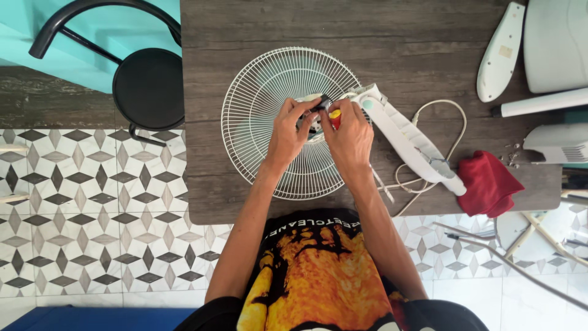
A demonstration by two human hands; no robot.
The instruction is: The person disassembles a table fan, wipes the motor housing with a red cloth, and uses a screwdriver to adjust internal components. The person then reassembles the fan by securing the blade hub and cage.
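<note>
Left hand (286,132) grip pinches a small black part (320,105); right hand (350,140) grip closes on a red-and-yellow screwdriver handle (335,116), above the round white wire fan guard (257,98) on the dark wooden bench (392,37).

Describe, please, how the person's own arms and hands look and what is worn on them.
Both forearms are bare from elbow to wrist: no sleeves reach them, and no gloves, watch or bracelets show. The left hand and the right hand are bare too; no rings are visible. The person wears a black short-sleeved shirt with a yellow-orange print.
</note>
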